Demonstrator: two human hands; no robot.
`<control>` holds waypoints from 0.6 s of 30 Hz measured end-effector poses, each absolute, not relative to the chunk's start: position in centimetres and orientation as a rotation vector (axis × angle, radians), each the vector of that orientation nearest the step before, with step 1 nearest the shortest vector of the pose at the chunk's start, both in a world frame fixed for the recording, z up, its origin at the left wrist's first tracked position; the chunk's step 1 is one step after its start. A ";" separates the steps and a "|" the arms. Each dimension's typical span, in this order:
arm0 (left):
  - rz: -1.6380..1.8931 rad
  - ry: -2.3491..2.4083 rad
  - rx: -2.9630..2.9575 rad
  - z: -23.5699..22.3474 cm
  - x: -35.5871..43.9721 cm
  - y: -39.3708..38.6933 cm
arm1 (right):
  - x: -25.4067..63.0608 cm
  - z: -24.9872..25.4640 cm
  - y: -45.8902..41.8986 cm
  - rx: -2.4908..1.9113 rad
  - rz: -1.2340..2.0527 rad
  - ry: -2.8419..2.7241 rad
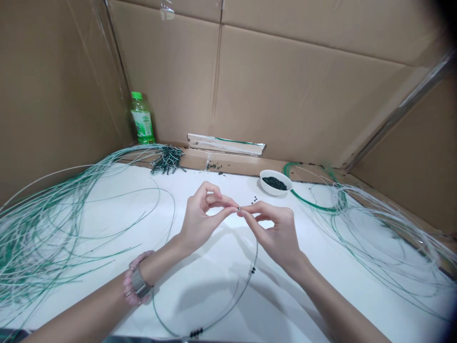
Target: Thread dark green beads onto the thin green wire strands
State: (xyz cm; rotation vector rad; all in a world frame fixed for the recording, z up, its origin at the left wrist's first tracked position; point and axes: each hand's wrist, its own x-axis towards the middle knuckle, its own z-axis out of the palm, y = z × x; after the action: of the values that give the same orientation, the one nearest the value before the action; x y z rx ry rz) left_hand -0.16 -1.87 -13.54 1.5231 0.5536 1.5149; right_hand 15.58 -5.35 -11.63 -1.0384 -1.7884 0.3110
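My left hand (203,219) and my right hand (271,231) meet in the air above the white table, their fingertips pinched together on a tiny dark bead (238,208) at the end of a thin green wire (228,309). The wire drops from my fingers in a long loop that rests on the table. A few dark beads (195,332) sit at the bottom of the loop, and a few more (253,270) sit on its right side. The pinch hides most of the wire end.
Loose bundles of green-and-white wire lie at the left (46,233) and right (378,228). Behind them are beaded wire pieces (167,159), a white bowl of dark beads (274,183) and a green-capped bottle (142,119). Cardboard walls (303,85) surround the white table (200,295).
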 end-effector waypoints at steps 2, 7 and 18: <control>1.529 0.556 1.547 -13.6 -0.2 -1.9 | 15.6 -11.6 -5.4 -1.046 0.297 -1.809; 1.513 0.593 1.602 -13.8 -0.2 -1.9 | 15.6 -11.4 -5.5 -1.073 0.229 -1.895; 1.499 0.732 2.037 -14.4 -1.0 -1.2 | 16.5 -12.1 -5.2 -1.108 -0.201 -2.118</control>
State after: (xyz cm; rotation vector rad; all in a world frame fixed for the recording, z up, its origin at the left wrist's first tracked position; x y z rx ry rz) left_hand -1.05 -1.18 -14.42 2.0375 0.7323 1.4990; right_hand 16.46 -5.22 -12.06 -1.1081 -2.1175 -0.2009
